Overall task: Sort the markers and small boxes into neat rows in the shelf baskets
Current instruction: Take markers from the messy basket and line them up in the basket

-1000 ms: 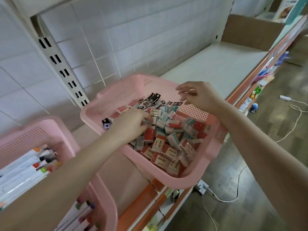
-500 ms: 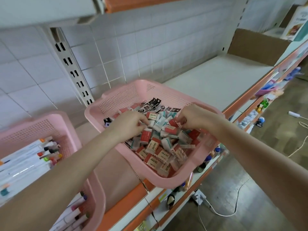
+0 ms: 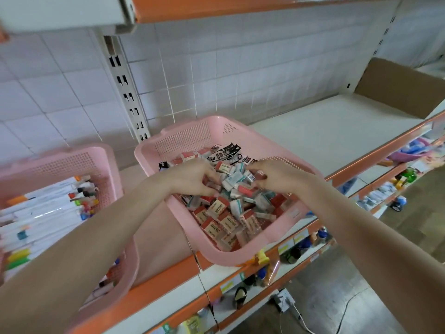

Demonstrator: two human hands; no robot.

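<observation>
Two pink perforated plastic baskets sit on the white shelf (image 3: 325,131). The left basket (image 3: 60,162) holds white-barrelled markers (image 3: 48,208) with coloured caps, lying side by side in fairly even layers, so that half of the job looks largely done. The right basket (image 3: 183,141) is far from it: its small boxes (image 3: 224,213) of red, teal and white card lie in a loose heap, tilted every way, with no row visible yet. A few black-and-white packets (image 3: 226,150) lie flat along the back wall.

Both hands are down in the middle of that heap. The left hand (image 3: 192,179) has its fingers (image 3: 212,186) curled into the pile, but whether they grip anything I cannot tell. The right hand (image 3: 277,177) has its fingers (image 3: 261,183) bent and closed in a pinch on one of the small boxes at the top of the heap.

Nearly all of the box sorting looks left to do. The heap itself is the obstacle, since loose boxes fill the floor where rows would go. The right basket's front corner overhangs the shelf edge, so it might tip. A brown cardboard box (image 3: 397,92) stands well apart at the far right, and small goods (image 3: 397,182) crowd the lower shelf.
</observation>
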